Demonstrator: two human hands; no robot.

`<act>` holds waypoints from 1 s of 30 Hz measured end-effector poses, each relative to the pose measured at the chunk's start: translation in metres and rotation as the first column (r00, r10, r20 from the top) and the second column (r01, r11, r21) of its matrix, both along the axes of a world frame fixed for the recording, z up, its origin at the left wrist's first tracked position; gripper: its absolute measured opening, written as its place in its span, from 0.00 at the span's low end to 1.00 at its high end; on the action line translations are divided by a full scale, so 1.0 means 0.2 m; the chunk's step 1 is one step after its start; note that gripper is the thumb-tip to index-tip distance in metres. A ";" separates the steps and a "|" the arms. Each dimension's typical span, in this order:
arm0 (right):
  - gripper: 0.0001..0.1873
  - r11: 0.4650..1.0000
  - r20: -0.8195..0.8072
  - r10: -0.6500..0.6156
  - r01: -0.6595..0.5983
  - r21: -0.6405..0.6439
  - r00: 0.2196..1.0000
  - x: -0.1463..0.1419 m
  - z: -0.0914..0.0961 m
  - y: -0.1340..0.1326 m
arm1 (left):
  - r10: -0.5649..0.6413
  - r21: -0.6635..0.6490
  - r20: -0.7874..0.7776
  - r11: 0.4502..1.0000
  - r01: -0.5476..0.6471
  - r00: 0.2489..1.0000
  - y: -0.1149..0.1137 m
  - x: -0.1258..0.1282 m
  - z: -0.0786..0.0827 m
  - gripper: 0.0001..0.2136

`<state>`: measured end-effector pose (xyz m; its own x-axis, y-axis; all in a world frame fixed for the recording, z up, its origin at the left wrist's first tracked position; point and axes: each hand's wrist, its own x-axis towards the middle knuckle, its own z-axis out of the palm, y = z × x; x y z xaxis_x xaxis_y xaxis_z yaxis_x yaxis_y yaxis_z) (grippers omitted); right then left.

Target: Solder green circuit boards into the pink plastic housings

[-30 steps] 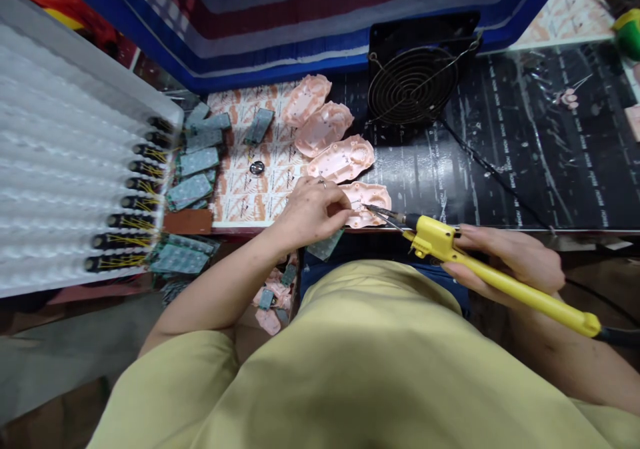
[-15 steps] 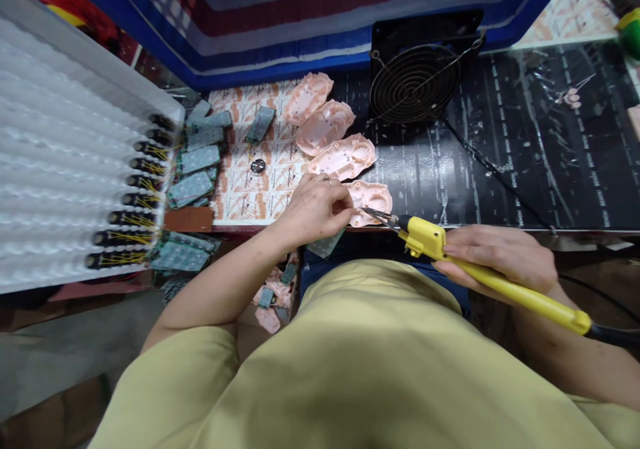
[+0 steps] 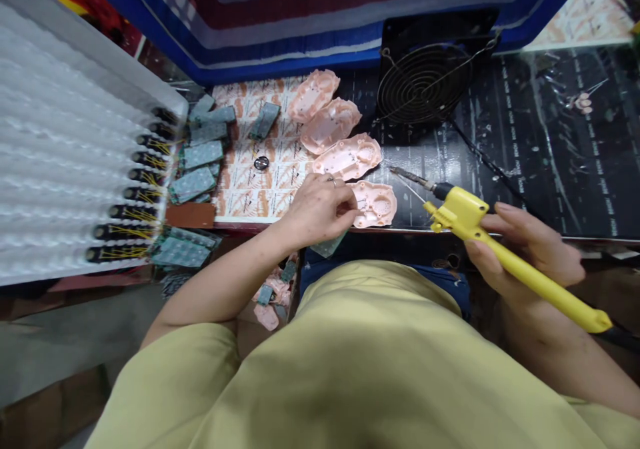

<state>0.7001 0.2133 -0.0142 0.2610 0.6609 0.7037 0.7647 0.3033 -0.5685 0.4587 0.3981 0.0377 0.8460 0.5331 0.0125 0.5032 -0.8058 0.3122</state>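
Note:
My left hand rests closed at the table's front edge, fingers pinched on the left side of a pink plastic shell, with a green circuit board showing under the palm. My right hand grips a yellow soldering iron. Its metal tip is lifted to the right of the shell and points left over the black mat. Three more pink shells lie in a row behind the held one.
A black wire-guarded fan stands behind the shells. Several green circuit boards lie left, beside a white tray of black wired parts. A coin cell sits on the patterned sheet. The iron's cable crosses the black mat.
My right hand pulled the soldering iron up and to the right, off the pink shell. My left hand stays on the shell.

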 end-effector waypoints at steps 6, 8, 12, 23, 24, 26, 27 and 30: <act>0.28 0.988 -0.054 -0.036 0.044 0.146 0.998 -0.03 -0.02 0.05 | -0.009 0.046 0.014 0.999 0.009 1.000 -0.01 -0.03 0.00 0.09; 0.27 0.982 -0.032 -0.065 0.070 0.174 0.997 -0.04 -0.03 0.06 | 0.017 0.049 0.086 0.999 -0.021 0.996 0.01 -0.04 0.00 0.12; 0.26 0.987 -0.019 -0.062 0.064 0.144 0.998 -0.04 -0.07 0.08 | 0.048 0.083 0.178 0.994 -0.064 0.983 0.07 -0.04 -0.04 0.24; 0.35 0.976 0.060 -0.124 0.111 0.187 0.990 -0.01 -0.15 0.14 | 0.303 0.188 0.304 0.910 -0.369 0.903 0.39 -0.25 -0.05 0.13; 0.35 0.976 0.073 -0.127 0.111 0.186 0.989 -0.02 -0.15 0.14 | 0.382 0.203 0.299 0.870 -0.449 0.875 0.48 -0.30 -0.04 0.13; 0.34 0.976 0.108 -0.130 0.108 0.189 0.986 -0.02 -0.15 0.15 | 0.516 0.204 0.265 0.796 -0.570 0.815 0.64 -0.37 -0.05 0.13; 0.33 0.976 0.125 -0.132 0.106 0.192 0.983 -0.03 -0.15 0.15 | 0.572 0.188 0.238 0.766 -0.615 0.785 0.71 -0.40 -0.06 0.12; 0.32 0.982 0.157 -0.111 0.084 0.167 0.981 -0.05 -0.14 0.16 | 0.674 0.127 0.157 0.711 -0.692 0.722 0.85 -0.41 -0.10 0.11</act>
